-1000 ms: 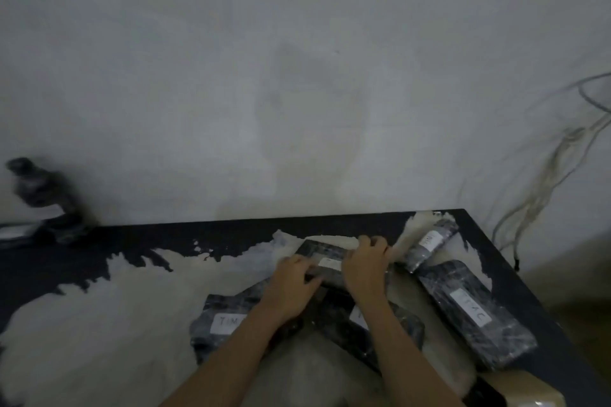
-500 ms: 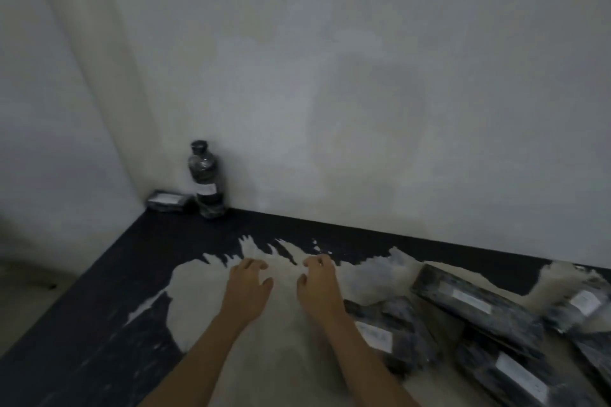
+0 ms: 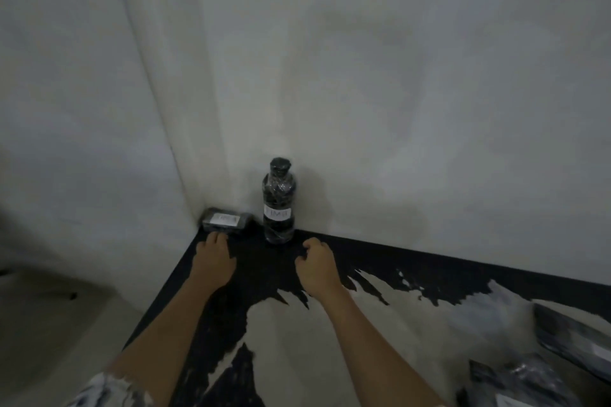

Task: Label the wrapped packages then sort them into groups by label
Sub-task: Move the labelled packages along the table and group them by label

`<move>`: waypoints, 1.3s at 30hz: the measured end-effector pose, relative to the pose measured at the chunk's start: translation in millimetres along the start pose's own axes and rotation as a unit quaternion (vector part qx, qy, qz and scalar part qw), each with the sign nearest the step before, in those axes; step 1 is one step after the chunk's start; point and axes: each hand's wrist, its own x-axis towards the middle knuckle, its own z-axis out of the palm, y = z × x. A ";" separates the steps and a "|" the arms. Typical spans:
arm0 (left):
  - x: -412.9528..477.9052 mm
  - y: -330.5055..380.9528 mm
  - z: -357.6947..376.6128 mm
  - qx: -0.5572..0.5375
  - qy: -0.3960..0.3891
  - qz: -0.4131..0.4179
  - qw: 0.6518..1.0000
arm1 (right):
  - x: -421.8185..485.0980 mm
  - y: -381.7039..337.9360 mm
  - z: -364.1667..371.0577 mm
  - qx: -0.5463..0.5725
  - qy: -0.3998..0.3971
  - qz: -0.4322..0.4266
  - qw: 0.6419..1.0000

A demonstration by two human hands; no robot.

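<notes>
A wrapped dark bottle (image 3: 278, 205) with a white label stands upright in the table's far left corner against the wall. Left of it lies a small flat wrapped package (image 3: 226, 221), also with a white label. My left hand (image 3: 215, 258) reaches over the table with its fingertips just short of that flat package's front edge, holding nothing. To the right and a little in front of the bottle is my right hand (image 3: 315, 263), fingers curled, empty. More wrapped, labelled packages (image 3: 568, 337) lie at the lower right, cut off by the frame edge.
The table (image 3: 264, 274) is dark with large worn pale patches. Its left edge runs diagonally from the corner toward me, with floor beyond. Pale walls meet at the corner behind the bottle.
The view has swung left from the pile of packages to the far left corner. Both hands left the pile and moved left and forward toward the bottle and the small flat package.
</notes>
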 end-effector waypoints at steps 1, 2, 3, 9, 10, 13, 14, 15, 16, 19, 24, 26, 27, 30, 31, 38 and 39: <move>11.7 -5.1 -1.8 0.014 -0.002 0.006 1.000 | 7.1 -5.3 4.4 0.012 0.003 0.010 1.000; 21.9 -8.5 -3.1 0.025 -0.002 0.012 1.000 | 14.3 -9.8 8.8 0.023 0.009 0.016 1.000; 30.8 -10.0 -4.6 0.034 0.001 0.018 0.999 | 21.3 -13.4 12.6 0.032 0.018 0.019 0.999; 77.8 -19.8 -4.3 0.102 -0.011 0.058 0.993 | 56.3 -25.2 29.5 0.067 0.047 0.033 0.996; 82.2 -21.7 -2.8 0.109 -0.016 0.058 0.992 | 60.2 -24.6 31.8 0.067 0.050 0.031 0.996; 89.4 -25.4 -0.1 0.135 -0.006 0.054 0.989 | 69.7 -22.7 37.9 0.066 0.059 0.014 0.996; 90.9 -25.4 -1.0 0.149 0.001 0.056 0.987 | 72.5 -23.1 39.1 0.070 0.062 0.004 0.996; 92.7 -25.0 -2.0 0.167 0.005 0.059 0.984 | 75.4 -23.5 40.8 0.073 0.067 -0.006 0.995; 94.3 -24.5 -3.3 0.182 0.003 0.061 0.981 | 77.5 -24.4 42.0 0.074 0.071 -0.015 0.995; 94.2 -24.0 -2.6 0.194 -0.003 0.055 0.980 | 80.2 -25.2 43.6 0.080 0.080 -0.025 0.993; 74.5 -17.2 5.4 0.159 -0.026 0.025 0.987 | 70.6 -22.3 34.9 0.139 0.062 -0.030 0.988; 62.6 -13.0 8.6 0.123 -0.037 0.018 0.992 | 60.7 -16.7 28.7 0.143 0.057 -0.033 0.988; 56.7 -10.7 11.7 0.087 -0.040 0.020 0.995 | 54.2 -13.6 24.7 0.148 0.060 -0.032 0.987; 36.0 3.6 20.9 -0.040 -0.032 0.025 0.998 | 31.9 1.2 9.3 0.182 0.086 -0.017 0.979; 29.6 10.0 24.4 -0.078 -0.031 0.028 0.996 | 24.2 7.6 2.7 0.203 0.100 -0.012 0.974; -25.3 94.5 51.8 -0.181 -0.061 0.103 0.976 | -25.5 52.9 -64.5 0.291 0.196 0.009 0.936; -35.1 109.9 56.7 -0.172 -0.061 0.125 0.975 | -32.1 59.9 -74.2 0.289 0.211 0.011 0.934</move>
